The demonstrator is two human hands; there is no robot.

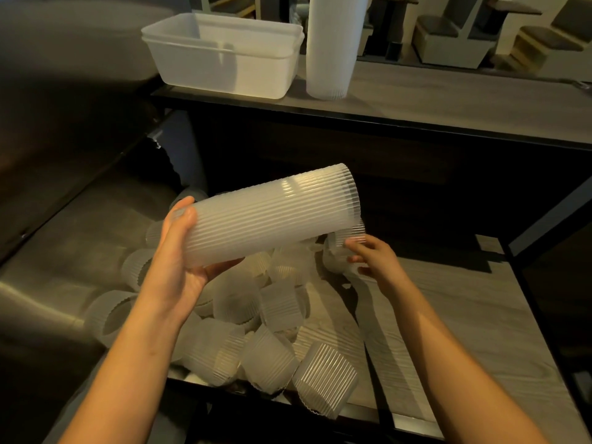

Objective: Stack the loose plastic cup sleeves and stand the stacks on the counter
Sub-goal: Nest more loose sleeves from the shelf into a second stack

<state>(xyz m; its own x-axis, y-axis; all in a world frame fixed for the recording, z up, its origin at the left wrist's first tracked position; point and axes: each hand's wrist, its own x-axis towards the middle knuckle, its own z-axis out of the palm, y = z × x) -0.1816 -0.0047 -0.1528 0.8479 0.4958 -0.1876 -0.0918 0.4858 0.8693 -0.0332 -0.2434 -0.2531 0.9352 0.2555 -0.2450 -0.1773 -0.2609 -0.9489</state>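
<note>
My left hand (179,251) grips the narrow end of a long stack of ribbed translucent cup sleeves (275,216), held nearly level with its wide end to the right. My right hand (373,256) pinches a single loose sleeve (347,243) right below that wide end. Beneath both hands lies a pile of several loose sleeves (275,302) on the lower counter (464,315). A tall finished stack (331,43) stands upright on the upper counter (448,97).
Nested white plastic tubs (224,56) sit left of the tall stack on the upper counter. A steel surface (64,251) slopes along the left. A dark frame post (544,219) borders the right side. Benches show in the background.
</note>
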